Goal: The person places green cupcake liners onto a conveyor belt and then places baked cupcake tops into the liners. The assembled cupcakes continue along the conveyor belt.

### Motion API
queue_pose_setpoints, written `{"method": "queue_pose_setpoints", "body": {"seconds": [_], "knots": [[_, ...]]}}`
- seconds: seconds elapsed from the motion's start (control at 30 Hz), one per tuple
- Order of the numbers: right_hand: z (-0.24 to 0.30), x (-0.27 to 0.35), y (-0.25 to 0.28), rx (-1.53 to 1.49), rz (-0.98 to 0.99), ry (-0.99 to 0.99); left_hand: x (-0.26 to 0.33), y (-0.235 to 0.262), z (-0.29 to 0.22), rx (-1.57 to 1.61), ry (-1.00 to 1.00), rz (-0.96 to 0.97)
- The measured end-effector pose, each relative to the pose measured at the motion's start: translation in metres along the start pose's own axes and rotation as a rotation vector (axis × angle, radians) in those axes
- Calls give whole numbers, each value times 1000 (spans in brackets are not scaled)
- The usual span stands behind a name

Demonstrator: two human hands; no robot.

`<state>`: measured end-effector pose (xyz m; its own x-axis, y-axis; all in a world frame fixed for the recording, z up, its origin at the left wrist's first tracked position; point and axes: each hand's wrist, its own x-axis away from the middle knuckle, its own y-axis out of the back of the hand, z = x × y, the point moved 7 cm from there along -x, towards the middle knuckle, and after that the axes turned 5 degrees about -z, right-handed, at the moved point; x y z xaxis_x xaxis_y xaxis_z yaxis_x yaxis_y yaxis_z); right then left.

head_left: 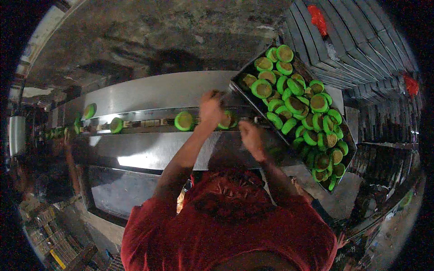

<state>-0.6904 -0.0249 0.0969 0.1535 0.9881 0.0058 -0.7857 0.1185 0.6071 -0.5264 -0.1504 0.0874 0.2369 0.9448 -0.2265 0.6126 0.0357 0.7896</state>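
Observation:
My left hand [211,108] hangs over the middle of a narrow conveyor slot, blurred, its fingers bent and partly hidden. Just right of it a green round bun with a brown face [227,119] lies in the slot. On the bun's other side is my right hand [251,139], also smeared by motion, with its fingers near the slot's front edge. I cannot make out anything held in either hand. Another green bun [184,121] sits in the slot left of my left forearm. To the right, a dark rectangular tray [251,102] carries a heap of similar buns.
More buns [116,125] lie along the slot to the left. Smooth metal panels [149,92] flank it. Stacked dark trays [343,54] with red scraps [318,20] rise at the back right. Another person's hand [342,240] shows at the lower right.

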Motion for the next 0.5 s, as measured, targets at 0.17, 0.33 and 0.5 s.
{"method": "queue_pose_setpoints", "body": {"seconds": [0.17, 0.33, 0.5], "knots": [[19, -29, 125, 897, -343, 178, -83, -15, -141, -253, -181, -200], [-47, -28, 121, 748, 51, -46, -66, -25, -134, 543, -28, -19], [-30, -24, 133, 450, -239, -5, 57, 36, -49, 169, -143, -241]]}}
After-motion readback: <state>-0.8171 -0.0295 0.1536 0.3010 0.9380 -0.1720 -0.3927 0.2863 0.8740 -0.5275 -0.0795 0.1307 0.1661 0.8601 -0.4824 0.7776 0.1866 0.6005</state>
